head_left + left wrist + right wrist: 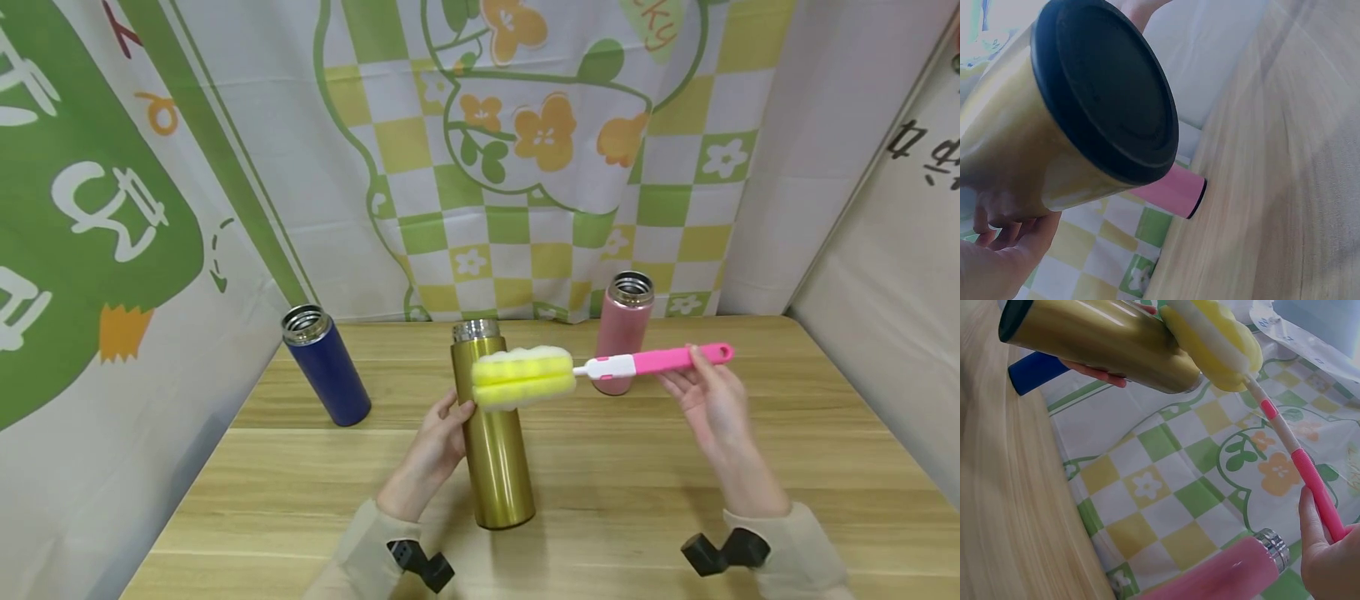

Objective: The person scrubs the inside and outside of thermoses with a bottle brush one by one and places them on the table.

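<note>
My left hand [437, 442] grips a gold thermos bottle [498, 467] around its side, its steel mouth uncovered and pointing up and away. The black base [1116, 81] shows in the left wrist view, raised off the table. In my right hand [716, 408] is a sponge bottle brush [663, 360], pinched by its pink handle. The brush's yellow and white sponge head [523, 377] lies across the front of the gold bottle in the head view, outside its mouth. Whether sponge and bottle touch, I cannot tell.
A lidless blue thermos bottle [327, 371] stands at the back left of the wooden table [637, 500]. Behind the brush handle stands a lidless pink one [622, 321]. Printed cloth [525, 242] hangs along the table's back edge, with more cloth walls at both sides.
</note>
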The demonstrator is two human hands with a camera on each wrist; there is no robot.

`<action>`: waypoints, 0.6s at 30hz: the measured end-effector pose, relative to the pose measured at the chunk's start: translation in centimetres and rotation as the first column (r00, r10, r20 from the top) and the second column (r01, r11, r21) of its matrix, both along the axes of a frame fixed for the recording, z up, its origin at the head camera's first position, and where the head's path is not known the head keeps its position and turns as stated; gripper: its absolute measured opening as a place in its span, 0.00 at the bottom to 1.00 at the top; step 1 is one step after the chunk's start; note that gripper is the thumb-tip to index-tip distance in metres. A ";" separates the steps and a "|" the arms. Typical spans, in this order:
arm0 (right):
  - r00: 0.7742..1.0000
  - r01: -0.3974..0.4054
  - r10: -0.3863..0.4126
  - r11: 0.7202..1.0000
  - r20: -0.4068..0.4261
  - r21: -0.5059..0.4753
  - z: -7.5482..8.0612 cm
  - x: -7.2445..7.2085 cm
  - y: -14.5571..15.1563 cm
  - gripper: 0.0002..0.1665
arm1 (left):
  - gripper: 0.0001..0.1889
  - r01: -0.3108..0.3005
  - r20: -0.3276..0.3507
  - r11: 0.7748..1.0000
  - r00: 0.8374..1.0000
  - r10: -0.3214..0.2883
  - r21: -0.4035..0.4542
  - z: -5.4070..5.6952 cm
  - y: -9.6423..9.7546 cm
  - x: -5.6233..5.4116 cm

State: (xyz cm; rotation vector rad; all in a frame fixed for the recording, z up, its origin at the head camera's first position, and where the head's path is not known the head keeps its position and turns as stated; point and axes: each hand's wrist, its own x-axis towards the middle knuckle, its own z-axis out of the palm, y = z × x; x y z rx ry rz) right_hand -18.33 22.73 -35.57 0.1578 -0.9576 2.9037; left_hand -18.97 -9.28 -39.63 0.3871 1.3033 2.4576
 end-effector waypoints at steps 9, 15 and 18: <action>1.000 -0.025 0.025 0.998 0.003 0.051 -0.6 0.5 0.0 0.06 | 0.14 -0.032 0.004 0.999 0.999 0.032 0.023 0.3 -0.1 -0.2; 0.999 -0.038 0.036 0.995 0.021 0.091 -1.0 1.0 0.0 0.05 | 0.14 -0.094 0.045 0.995 0.995 0.093 0.027 0.5 0.0 -0.3; 0.999 -0.045 0.044 0.994 0.017 0.102 -1.3 1.2 0.1 0.06 | 0.16 -0.110 0.053 0.993 0.993 0.109 0.031 0.6 -0.1 -0.4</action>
